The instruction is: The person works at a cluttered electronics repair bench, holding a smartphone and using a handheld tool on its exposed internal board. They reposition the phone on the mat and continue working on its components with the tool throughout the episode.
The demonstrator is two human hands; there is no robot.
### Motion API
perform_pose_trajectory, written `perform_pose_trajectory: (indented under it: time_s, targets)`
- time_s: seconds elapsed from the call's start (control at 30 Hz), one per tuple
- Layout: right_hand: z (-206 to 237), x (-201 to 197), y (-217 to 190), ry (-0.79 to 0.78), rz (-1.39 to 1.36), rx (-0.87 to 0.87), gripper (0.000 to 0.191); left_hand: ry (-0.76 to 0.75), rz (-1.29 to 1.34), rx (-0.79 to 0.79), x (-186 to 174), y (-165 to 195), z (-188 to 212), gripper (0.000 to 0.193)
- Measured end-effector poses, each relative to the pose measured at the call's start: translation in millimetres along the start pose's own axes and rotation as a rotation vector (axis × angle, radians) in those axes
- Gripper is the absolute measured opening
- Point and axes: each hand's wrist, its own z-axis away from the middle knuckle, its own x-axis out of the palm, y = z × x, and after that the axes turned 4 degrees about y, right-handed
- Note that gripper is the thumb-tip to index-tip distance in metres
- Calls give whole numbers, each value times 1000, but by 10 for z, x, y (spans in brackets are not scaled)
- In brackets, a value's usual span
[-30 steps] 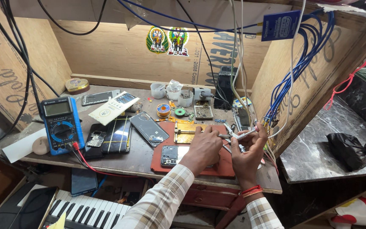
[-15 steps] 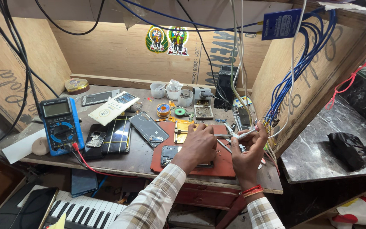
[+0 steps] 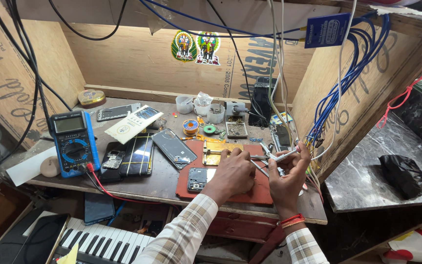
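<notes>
My left hand (image 3: pixel 234 173) lies knuckles-up on a red work mat (image 3: pixel 250 193), fingers curled down by a brass-coloured clamp jig (image 3: pixel 214 152); what is under the fingers is hidden. A small opened phone (image 3: pixel 197 179) rests on the mat just left of that hand. My right hand (image 3: pixel 289 177) is raised above the mat's right edge, fingers pinched on a slim metal tool (image 3: pixel 280 156) that points left. Both sleeves are checked.
A blue multimeter (image 3: pixel 73 144) with red lead stands at the left. Phones and loose screens (image 3: pixel 134 155) lie mid-bench, small cups (image 3: pixel 201 105) and solder spools (image 3: pixel 190 126) behind. Blue wire bundles (image 3: pixel 340 93) hang at the right. A piano keyboard (image 3: pixel 106 244) sits below the bench.
My left hand has slid slightly up and right along the mat toward the brass jig. My right hand holds the tool in nearly the same place.
</notes>
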Motion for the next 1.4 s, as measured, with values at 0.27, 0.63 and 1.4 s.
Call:
perform_pose_trajectory:
  time_s: [0.27, 0.63, 1.4]
  targets:
    - [4, -3, -42, 2, 40, -1, 80, 33, -74, -56, 10, -74, 4, 19]
    - [3, -4, -17, -1, 24, -6, 80, 31, 1, -41, -25, -8, 29, 23]
    - [-3, -2, -25, -4, 46, -1, 79, -39, -83, -125, 91, 10, -39, 16]
